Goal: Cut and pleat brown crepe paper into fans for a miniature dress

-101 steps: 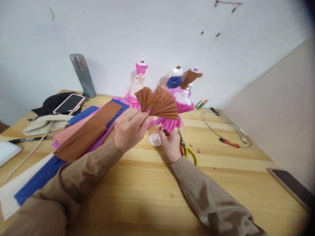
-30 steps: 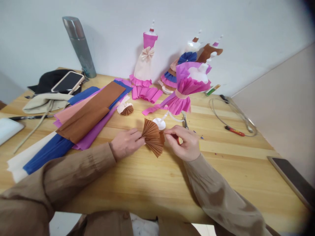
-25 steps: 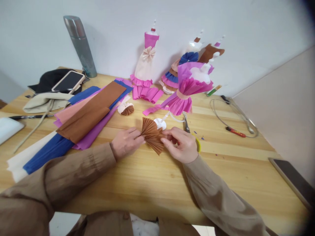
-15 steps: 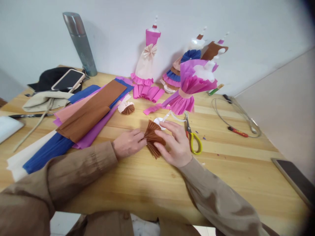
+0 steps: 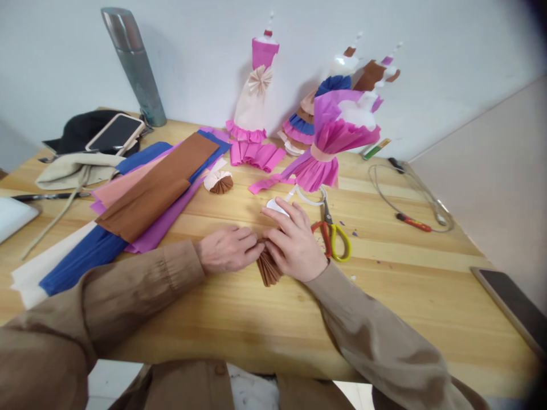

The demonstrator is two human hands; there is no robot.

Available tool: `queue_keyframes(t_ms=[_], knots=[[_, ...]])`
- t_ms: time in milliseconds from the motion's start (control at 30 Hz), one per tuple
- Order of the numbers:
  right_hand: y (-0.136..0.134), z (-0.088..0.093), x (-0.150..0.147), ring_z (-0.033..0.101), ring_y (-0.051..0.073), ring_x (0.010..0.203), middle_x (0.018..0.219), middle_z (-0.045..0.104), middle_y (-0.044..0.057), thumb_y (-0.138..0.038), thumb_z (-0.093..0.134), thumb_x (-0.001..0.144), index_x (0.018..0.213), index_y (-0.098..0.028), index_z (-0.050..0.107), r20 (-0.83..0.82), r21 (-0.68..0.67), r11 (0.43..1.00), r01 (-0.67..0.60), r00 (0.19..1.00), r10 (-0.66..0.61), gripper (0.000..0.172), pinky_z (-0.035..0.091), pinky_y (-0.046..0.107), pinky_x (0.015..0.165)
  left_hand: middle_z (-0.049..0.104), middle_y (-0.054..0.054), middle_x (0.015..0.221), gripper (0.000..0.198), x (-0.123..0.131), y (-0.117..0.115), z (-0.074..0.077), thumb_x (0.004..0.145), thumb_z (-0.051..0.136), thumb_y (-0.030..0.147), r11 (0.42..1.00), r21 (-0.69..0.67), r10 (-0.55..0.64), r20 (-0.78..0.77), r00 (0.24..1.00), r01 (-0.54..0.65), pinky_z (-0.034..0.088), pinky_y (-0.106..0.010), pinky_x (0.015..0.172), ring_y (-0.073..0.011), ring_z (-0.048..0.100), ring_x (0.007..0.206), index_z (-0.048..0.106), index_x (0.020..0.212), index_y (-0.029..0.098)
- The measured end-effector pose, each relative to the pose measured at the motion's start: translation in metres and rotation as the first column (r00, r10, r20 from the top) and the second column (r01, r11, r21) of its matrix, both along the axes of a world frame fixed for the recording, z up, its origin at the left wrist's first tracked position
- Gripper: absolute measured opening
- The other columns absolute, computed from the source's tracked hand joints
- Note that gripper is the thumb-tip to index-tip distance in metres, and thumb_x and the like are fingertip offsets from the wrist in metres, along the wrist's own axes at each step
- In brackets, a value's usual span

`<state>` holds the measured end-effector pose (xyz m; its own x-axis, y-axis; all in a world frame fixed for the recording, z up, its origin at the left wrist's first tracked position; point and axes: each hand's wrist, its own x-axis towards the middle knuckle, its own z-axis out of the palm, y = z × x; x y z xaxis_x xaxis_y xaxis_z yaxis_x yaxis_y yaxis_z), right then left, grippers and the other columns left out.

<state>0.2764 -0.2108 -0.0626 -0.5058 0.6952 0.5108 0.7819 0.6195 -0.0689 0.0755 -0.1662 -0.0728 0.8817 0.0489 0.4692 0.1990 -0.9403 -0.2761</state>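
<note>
A pleated brown paper fan [image 5: 269,269] is pinched between both hands over the wooden table, its folds spreading down toward me. My left hand [image 5: 231,249] has its fingers closed on the fan's gathered end. My right hand [image 5: 294,242] grips the same piece from the right, thumb and index finger meeting my left fingertips, the other fingers stretched forward. Just beyond my right fingers lies a white disc [image 5: 277,206], partly covered by them. Scissors [image 5: 337,239] with red and yellow handles lie to the right of my right hand.
Crepe paper strips [image 5: 158,193] lie left. Dressed paper figures [image 5: 252,102] stand at the back, one pink-and-purple figure [image 5: 325,154] nearer. A small rosette [image 5: 220,182], a cable [image 5: 384,199], a bottle [image 5: 143,80] and a phone [image 5: 513,307] surround the work area.
The brown fan has been drawn together and shows less beyond my fingers. My right hand has shifted left and closed in on my left hand. The camera view has shifted slightly.
</note>
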Motion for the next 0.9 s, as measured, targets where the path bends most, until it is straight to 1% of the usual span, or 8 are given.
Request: queue_keyframes(t_ms=[133, 233, 300, 400, 467, 533, 733, 900], knots=[[0.004, -0.004, 0.005, 0.040, 0.033, 0.131, 0.122, 0.062, 0.013, -0.014, 0.053, 0.083, 0.083, -0.019, 0.064, -0.084, 0.018, 1.000, 0.006, 0.996, -0.005, 0.012, 0.035, 0.057, 0.105, 0.068, -0.007, 0.082, 0.020, -0.001, 0.001, -0.001, 0.093, 0.042, 0.013, 0.983, -0.174, 0.073, 0.126, 0.989, -0.051, 0.050, -0.027, 0.065, -0.0143, 0.061, 0.071, 0.060, 0.101, 0.013], [0.005, -0.005, 0.008, 0.043, 0.032, 0.129, 0.120, 0.063, 0.013, -0.014, 0.054, 0.084, 0.084, -0.019, 0.064, -0.111, 0.042, 0.999, -0.001, 0.994, 0.006, 0.011, 0.038, 0.057, 0.103, 0.068, -0.006, 0.074, 0.019, -0.001, 0.005, -0.004, 0.090, 0.044, 0.014, 0.899, -0.422, 0.242, 0.259, 0.935, -0.116, 0.050, -0.027, 0.064, -0.0141, 0.061, 0.066, 0.063, 0.094, 0.013], [0.006, -0.005, 0.008, 0.045, 0.032, 0.128, 0.119, 0.063, 0.013, -0.015, 0.055, 0.084, 0.084, -0.019, 0.064, -0.118, 0.058, 0.998, -0.007, 0.993, 0.014, 0.010, 0.039, 0.055, 0.102, 0.068, -0.005, 0.072, 0.019, 0.000, 0.009, -0.004, 0.088, 0.047, 0.018, 0.769, -0.632, 0.343, 0.279, 0.897, -0.098, 0.048, -0.026, 0.060, -0.0130, 0.059, 0.061, 0.065, 0.089, 0.012], [0.005, -0.004, 0.006, 0.048, 0.031, 0.127, 0.119, 0.064, 0.012, -0.015, 0.056, 0.085, 0.086, -0.019, 0.065, -0.136, 0.091, 0.996, -0.020, 0.990, 0.032, 0.010, 0.041, 0.053, 0.102, 0.067, -0.003, 0.070, 0.023, 0.002, 0.013, -0.003, 0.086, 0.053, 0.029, 0.426, -0.904, 0.355, 0.158, 0.921, -0.009, 0.045, -0.023, 0.057, -0.0116, 0.057, 0.059, 0.068, 0.088, 0.012], [0.005, -0.003, 0.004, 0.049, 0.031, 0.125, 0.118, 0.065, 0.013, -0.014, 0.058, 0.084, 0.087, -0.019, 0.066, -0.146, 0.117, 0.993, -0.033, 0.988, 0.050, 0.010, 0.042, 0.053, 0.101, 0.065, -0.001, 0.068, 0.029, 0.003, 0.016, 0.000, 0.084, 0.056, 0.037, 0.196, -0.980, 0.295, 0.083, 0.952, 0.024, 0.043, -0.022, 0.056, -0.0115, 0.056, 0.060, 0.069, 0.087, 0.011], [0.004, -0.003, 0.002, 0.051, 0.031, 0.124, 0.117, 0.066, 0.013, -0.013, 0.059, 0.083, 0.086, -0.018, 0.066, -0.153, 0.141, 0.989, -0.046, 0.986, 0.068, 0.009, 0.042, 0.053, 0.101, 0.062, -0.001, 0.066, 0.033, 0.003, 0.018, 0.004, 0.081, 0.058, 0.042, 0.040, -0.998, 0.237, 0.049, 0.970, 0.041, 0.040, -0.021, 0.055, -0.0108, 0.053, 0.060, 0.069, 0.084, 0.010], [0.004, -0.004, 0.000, 0.053, 0.031, 0.122, 0.116, 0.066, 0.014, -0.011, 0.061, 0.082, 0.087, -0.018, 0.066, -0.162, 0.183, 0.980, -0.077, 0.981, 0.107, 0.010, 0.043, 0.054, 0.101, 0.058, 0.001, 0.056, 0.028, 0.002, 0.017, 0.016, 0.075, 0.066, 0.039, -0.211, -0.977, 0.134, -0.057, 0.989, -0.028, 0.037, -0.019, 0.051, -0.0082, 0.049, 0.052, 0.066, 0.071, 0.011], [0.001, 0.002, 0.002, 0.053, 0.031, 0.123, 0.125, 0.060, 0.017, -0.012, 0.060, 0.082, 0.109, -0.019, 0.062, -0.242, 0.203, 0.978, -0.043, 0.966, 0.093, 0.029, 0.046, 0.053, 0.097, 0.061, 0.000, 0.055, 0.032, 0.004, 0.014, 0.018, 0.072, 0.069, 0.043, -0.372, -0.928, 0.284, -0.116, 0.952, -0.002, 0.036, -0.017, 0.042, -0.0060, 0.046, 0.043, 0.065, 0.070, 0.011]])
